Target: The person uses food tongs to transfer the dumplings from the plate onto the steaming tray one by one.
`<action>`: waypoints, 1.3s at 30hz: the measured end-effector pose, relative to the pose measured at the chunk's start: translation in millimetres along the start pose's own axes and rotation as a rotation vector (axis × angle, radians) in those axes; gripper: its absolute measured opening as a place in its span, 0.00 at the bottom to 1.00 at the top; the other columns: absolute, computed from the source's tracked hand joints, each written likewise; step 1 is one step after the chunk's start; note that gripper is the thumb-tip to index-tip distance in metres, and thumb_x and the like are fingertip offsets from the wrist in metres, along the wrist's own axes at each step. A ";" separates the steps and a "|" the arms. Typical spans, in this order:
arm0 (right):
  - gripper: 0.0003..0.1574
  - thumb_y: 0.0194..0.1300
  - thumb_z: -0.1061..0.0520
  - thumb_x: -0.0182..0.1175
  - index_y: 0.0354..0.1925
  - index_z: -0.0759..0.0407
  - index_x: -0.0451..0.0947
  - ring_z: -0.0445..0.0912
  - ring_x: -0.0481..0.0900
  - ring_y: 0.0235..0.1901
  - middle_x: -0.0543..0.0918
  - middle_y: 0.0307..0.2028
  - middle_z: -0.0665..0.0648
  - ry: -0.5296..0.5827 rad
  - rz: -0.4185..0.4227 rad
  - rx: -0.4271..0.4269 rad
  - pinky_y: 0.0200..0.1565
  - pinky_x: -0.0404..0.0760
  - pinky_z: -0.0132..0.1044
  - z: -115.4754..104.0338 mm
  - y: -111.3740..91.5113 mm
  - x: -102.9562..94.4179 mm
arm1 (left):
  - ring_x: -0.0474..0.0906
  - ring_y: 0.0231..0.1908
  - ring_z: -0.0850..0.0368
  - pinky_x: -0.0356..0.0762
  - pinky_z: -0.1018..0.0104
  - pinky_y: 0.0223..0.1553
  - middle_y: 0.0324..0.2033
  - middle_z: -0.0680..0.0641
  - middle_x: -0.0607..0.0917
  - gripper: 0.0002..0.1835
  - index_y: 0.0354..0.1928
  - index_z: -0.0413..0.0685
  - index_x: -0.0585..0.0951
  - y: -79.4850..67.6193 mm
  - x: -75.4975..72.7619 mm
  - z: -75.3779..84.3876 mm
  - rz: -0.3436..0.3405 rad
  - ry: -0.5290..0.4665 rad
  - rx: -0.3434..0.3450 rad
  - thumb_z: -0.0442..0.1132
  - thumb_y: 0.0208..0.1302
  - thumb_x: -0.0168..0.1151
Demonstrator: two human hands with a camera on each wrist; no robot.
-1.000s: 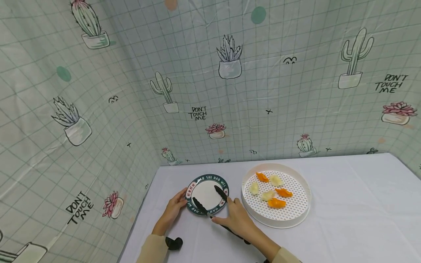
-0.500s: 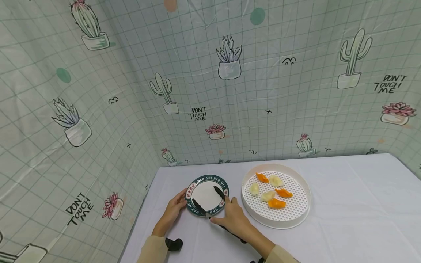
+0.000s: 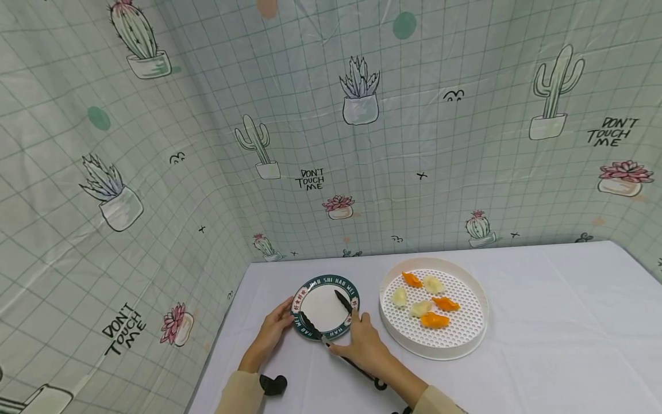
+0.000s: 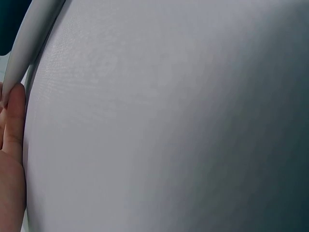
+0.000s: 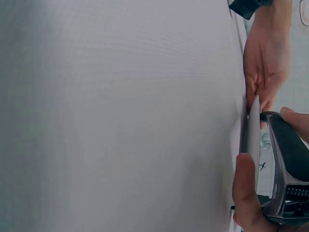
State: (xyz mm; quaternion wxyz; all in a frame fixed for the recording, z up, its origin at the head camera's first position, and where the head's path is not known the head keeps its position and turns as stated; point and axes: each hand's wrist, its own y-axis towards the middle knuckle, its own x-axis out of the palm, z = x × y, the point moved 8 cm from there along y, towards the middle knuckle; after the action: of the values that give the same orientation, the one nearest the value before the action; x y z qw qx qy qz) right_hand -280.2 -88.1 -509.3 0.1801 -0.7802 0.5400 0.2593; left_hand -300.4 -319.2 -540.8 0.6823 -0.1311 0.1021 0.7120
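In the head view a round white plate [image 3: 324, 307] with a green lettered rim lies at the table's left. My left hand [image 3: 272, 332] holds its left rim; the left wrist view has fingers [image 4: 16, 111] on either side of the edge. My right hand [image 3: 368, 349] grips black-ended tongs [image 3: 343, 300] at the plate's lower right, their two arms spread over the plate. Close up in the right wrist view, the tongs [image 5: 289, 150] lie between finger and thumb, beside the plate's edge [image 5: 253, 130]. Most of the tongs' handle is hidden under the hand.
Right of the plate stands a round white steamer tray [image 3: 478, 339] with a perforated base. Several dumplings lie in it, some orange [image 3: 434, 320], some pale yellow [image 3: 433, 284]. A patterned cloth wall [image 3: 393, 201] rises behind the white table [image 3: 558, 322].
My right hand and the tongs have shifted slightly left. The left hand, plate and dumplings have kept their places.
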 end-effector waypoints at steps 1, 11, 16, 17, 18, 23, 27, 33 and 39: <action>0.68 0.50 0.45 0.78 0.68 0.85 0.53 0.59 0.79 0.39 0.68 0.51 0.80 0.000 -0.001 0.001 0.38 0.85 0.52 0.2 0.1 0.1 | 0.65 0.67 0.37 0.66 0.54 0.66 0.69 0.30 0.66 0.28 0.73 0.30 0.60 -0.2 -0.1 0.4 0.000 -0.003 -0.002 0.28 0.73 0.49; 0.70 0.47 0.39 0.78 0.70 0.80 0.56 0.50 0.74 0.27 0.74 0.45 0.72 -0.094 0.014 0.001 0.24 0.79 0.41 2.9 2.6 -0.5 | 0.67 0.66 0.36 0.69 0.64 0.62 0.68 0.29 0.67 0.28 0.73 0.29 0.60 0.2 -0.1 1.9 -0.009 -0.015 0.014 0.28 0.73 0.48; 0.71 0.47 0.38 0.78 0.70 0.80 0.55 0.50 0.76 0.27 0.74 0.46 0.74 -0.114 0.009 -0.001 0.24 0.80 0.41 3.8 2.2 -0.2 | 0.67 0.66 0.35 0.69 0.66 0.61 0.67 0.29 0.68 0.28 0.72 0.28 0.59 -0.2 0.1 2.8 -0.016 -0.023 0.025 0.28 0.73 0.48; 0.71 0.47 0.38 0.78 0.70 0.80 0.55 0.51 0.76 0.28 0.74 0.47 0.75 -0.117 0.009 -0.003 0.25 0.80 0.41 3.8 2.0 -0.2 | 0.67 0.66 0.35 0.69 0.68 0.59 0.67 0.28 0.68 0.28 0.72 0.28 0.59 -0.3 0.1 3.1 -0.017 -0.027 0.027 0.28 0.73 0.48; 0.72 0.47 0.38 0.78 0.70 0.80 0.55 0.52 0.77 0.29 0.74 0.48 0.76 -0.118 0.007 -0.004 0.25 0.81 0.42 3.9 1.8 0.0 | 0.66 0.66 0.35 0.69 0.71 0.58 0.67 0.28 0.68 0.28 0.72 0.27 0.59 -0.5 0.2 3.6 -0.019 -0.031 0.032 0.28 0.73 0.48; 0.72 0.47 0.39 0.78 0.71 0.79 0.53 0.52 0.77 0.30 0.74 0.47 0.76 -0.131 -0.002 -0.002 0.26 0.81 0.43 5.0 1.5 0.2 | 0.67 0.66 0.34 0.69 0.79 0.51 0.67 0.27 0.68 0.28 0.72 0.27 0.59 -1.3 0.4 4.1 -0.018 -0.045 0.034 0.27 0.73 0.48; 0.72 0.48 0.39 0.77 0.72 0.79 0.52 0.52 0.77 0.30 0.74 0.48 0.76 -0.138 -0.008 0.003 0.26 0.80 0.42 6.1 2.0 0.4 | 0.65 0.67 0.35 0.70 0.68 0.59 0.68 0.28 0.67 0.28 0.72 0.27 0.59 -1.2 0.7 3.3 -0.017 -0.031 0.025 0.27 0.73 0.48; 0.72 0.48 0.38 0.77 0.72 0.79 0.52 0.55 0.79 0.35 0.73 0.52 0.79 -0.132 -0.017 0.013 0.31 0.83 0.45 9.1 2.3 0.2 | 0.64 0.68 0.34 0.60 0.44 0.68 0.68 0.28 0.66 0.28 0.72 0.28 0.59 -2.0 1.3 5.0 -0.010 -0.008 0.023 0.28 0.73 0.47; 0.70 0.51 0.39 0.76 0.71 0.80 0.53 0.53 0.78 0.34 0.73 0.50 0.78 -0.123 -0.033 -0.004 0.33 0.83 0.45 7.8 -0.7 -1.5 | 0.65 0.67 0.35 0.61 0.45 0.68 0.68 0.29 0.66 0.28 0.72 0.29 0.60 -2.4 0.7 4.9 -0.004 -0.004 0.015 0.27 0.73 0.48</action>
State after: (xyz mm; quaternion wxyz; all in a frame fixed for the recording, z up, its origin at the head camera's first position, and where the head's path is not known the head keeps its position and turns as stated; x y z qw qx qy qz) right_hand -281.6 -82.4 -514.7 0.2154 -0.7722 0.5142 0.3048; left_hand -298.3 -316.7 -536.2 0.6850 -0.1248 0.1058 0.7100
